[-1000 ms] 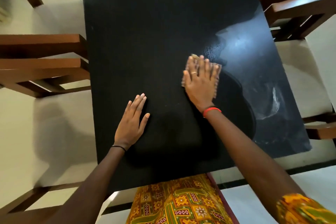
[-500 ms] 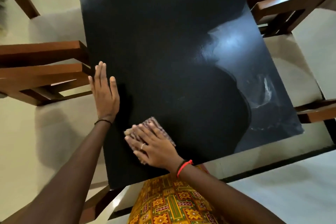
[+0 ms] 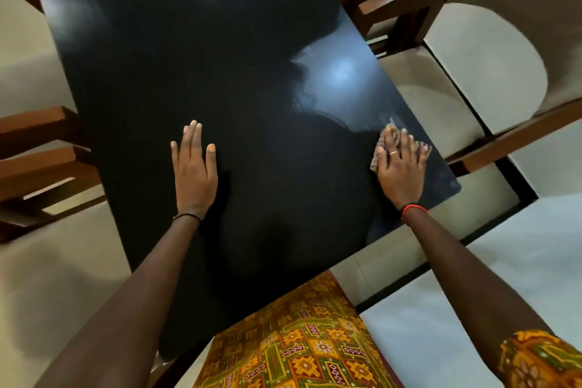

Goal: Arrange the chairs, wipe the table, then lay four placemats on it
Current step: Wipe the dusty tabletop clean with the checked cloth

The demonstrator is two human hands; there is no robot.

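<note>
**Wiping stage: cloth at the worktop's right edge**

The right hand (image 3: 400,167) lay flat, fingers spread, pressing the cloth (image 3: 375,159) onto the worktop (image 3: 220,57) close to its right edge. The left hand (image 3: 193,170) rested open-palmed near the worktop's middle, holding nothing. A hazy smear (image 3: 343,72) showed beyond the cloth. Recommended: even pressure and overlapping strokes, carried through the smear and out to the edge.

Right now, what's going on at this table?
A person is wiping the black table. Their right hand presses a cloth flat near the table's right edge, while the left hand rests flat on the top, fingers straight. Hazy streaks show just beyond the cloth. Wooden chairs stand along both sides. No placemats are on the table.
</note>
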